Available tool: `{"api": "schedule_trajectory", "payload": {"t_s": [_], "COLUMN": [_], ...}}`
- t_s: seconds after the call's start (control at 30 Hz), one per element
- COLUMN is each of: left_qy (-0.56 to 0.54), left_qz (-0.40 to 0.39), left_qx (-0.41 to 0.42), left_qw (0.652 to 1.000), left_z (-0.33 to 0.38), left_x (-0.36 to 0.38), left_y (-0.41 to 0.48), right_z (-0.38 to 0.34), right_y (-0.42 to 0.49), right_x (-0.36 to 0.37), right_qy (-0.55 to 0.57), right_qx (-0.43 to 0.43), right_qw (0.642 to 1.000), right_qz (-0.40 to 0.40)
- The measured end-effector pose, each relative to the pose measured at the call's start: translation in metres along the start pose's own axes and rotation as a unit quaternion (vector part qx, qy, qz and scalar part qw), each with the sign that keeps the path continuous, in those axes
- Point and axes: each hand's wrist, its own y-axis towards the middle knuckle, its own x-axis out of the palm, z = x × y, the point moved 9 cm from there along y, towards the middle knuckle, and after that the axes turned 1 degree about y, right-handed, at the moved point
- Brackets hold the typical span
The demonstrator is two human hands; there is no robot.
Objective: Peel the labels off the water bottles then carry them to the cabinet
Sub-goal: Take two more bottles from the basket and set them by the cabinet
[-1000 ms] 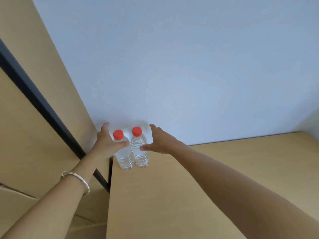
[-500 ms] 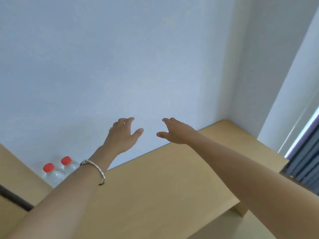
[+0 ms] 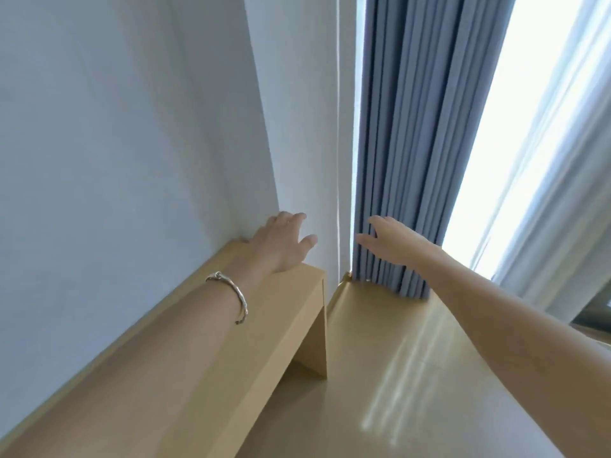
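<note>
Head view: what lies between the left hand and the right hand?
In the head view, only a strip of white wall and the edge of the blue-grey curtain show between the left hand and the right hand. Both hands are empty.

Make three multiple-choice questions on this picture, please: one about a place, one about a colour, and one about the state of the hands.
1. Where is the bracelet?
A. round the left wrist
B. round the right wrist
C. on a finger

2. What colour is the curtain?
A. red
B. grey-blue
C. green

3. How are the left hand and the right hand?
A. both open, holding nothing
B. each grips a bottle
C. one pinches a label

Answers:
1 A: the silver band circles the arm on the person's left, just behind the hand.
2 B: the folded cloth beside the bright window is grey-blue.
3 A: the fingers of both hands are spread and loose, with nothing in them.
</note>
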Motion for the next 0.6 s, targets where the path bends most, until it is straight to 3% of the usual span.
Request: {"api": "schedule_trajectory", "payload": {"t_s": [0.33,0.5,0.6], "left_qy": [-0.029,-0.02,-0.041], "left_qz": [-0.041,-0.044,-0.094], "left_qx": [0.185,0.232,0.221], "left_qw": [0.981,0.972,0.97], "left_z": [0.17,0.201,0.2], "left_x": [0.072,0.09,0.109], "left_y": [0.113,0.182,0.231], "right_z": [0.155,0.193,0.208], "right_y": [-0.007,0.038,0.069], "right_x": [-0.066,-0.074,-0.06], "right_qy": [-0.028,-0.032,-0.041], "right_qx": [0.132,0.174,0.199], "right_qw": [0.989,0.983,0.979], "right_qz": [0.053,0.052,0.026]}}
